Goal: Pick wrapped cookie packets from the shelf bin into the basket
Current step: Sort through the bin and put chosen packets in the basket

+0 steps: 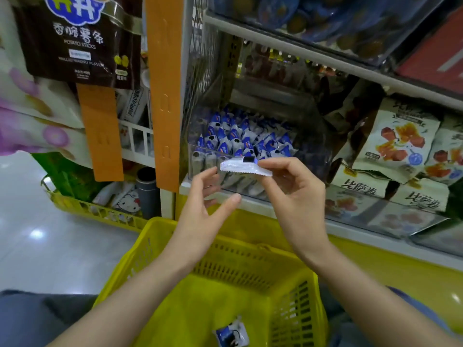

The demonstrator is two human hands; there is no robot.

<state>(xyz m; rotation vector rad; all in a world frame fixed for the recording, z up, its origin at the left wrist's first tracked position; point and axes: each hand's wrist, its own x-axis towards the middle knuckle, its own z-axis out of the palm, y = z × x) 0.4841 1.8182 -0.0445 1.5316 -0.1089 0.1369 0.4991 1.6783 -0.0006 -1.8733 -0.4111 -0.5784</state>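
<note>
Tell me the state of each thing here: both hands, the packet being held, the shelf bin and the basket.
right hand: pinches the held packet at its right end.
left hand: open, fingers spread by the packet's left end; contact unclear.
held packet: in the air, level, in front of the bin.
shelf bin: clear, holds many blue and white packets.
basket: yellow, open, below the hands.
packet in basket: lying on the basket floor.
</note>
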